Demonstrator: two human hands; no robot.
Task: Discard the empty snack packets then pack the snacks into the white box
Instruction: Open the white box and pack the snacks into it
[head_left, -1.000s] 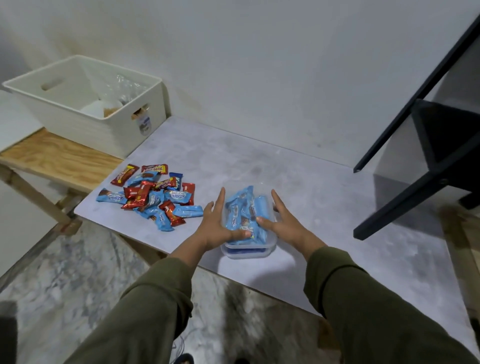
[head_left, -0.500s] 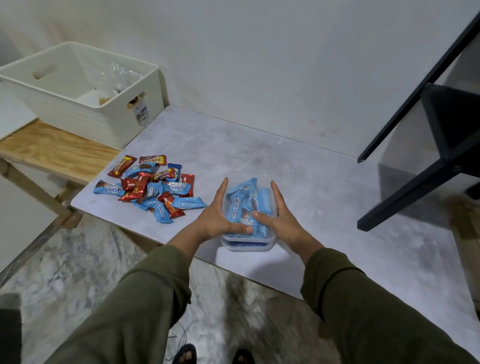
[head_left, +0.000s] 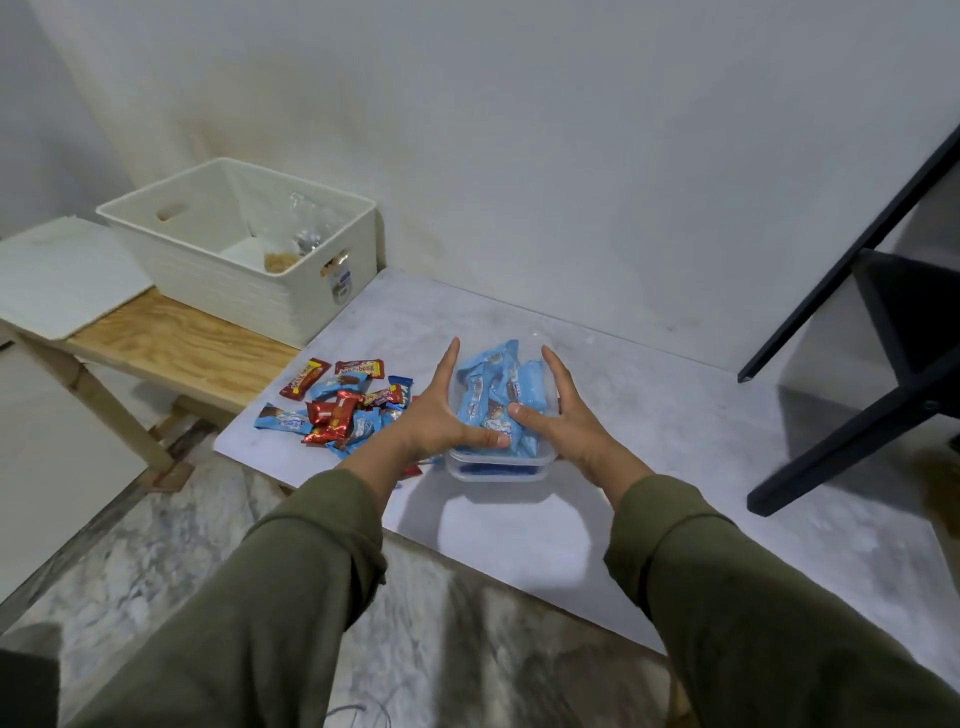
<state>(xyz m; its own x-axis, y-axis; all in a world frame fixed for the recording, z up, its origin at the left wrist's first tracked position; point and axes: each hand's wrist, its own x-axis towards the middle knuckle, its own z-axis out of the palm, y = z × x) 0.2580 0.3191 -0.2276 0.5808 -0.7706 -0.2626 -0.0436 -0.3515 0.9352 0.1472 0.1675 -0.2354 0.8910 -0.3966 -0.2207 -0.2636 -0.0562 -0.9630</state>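
A clear plastic container (head_left: 496, 470) heaped with blue snack packets (head_left: 498, 395) hangs just above the grey marble table (head_left: 675, 441), casting a shadow below. My left hand (head_left: 441, 410) presses its left side and my right hand (head_left: 563, 415) its right side. Fingers are straight along the walls and both thumbs lie across the packets on top. Left of it, a loose pile of red and blue snack packets (head_left: 337, 402) lies on the table, partly hidden by my left wrist. The white box (head_left: 218, 291) stands at the back left with clear wrappers inside.
The white box rests on a low wooden bench (head_left: 197, 348) beside a white board (head_left: 57, 275). A black metal frame (head_left: 883, 364) leans over the table's right side. The table's near edge drops to a marbled floor (head_left: 156, 545).
The container has risen a little off the table between both hands and drifted left toward the loose pile. The view has tilted up, showing more wall.
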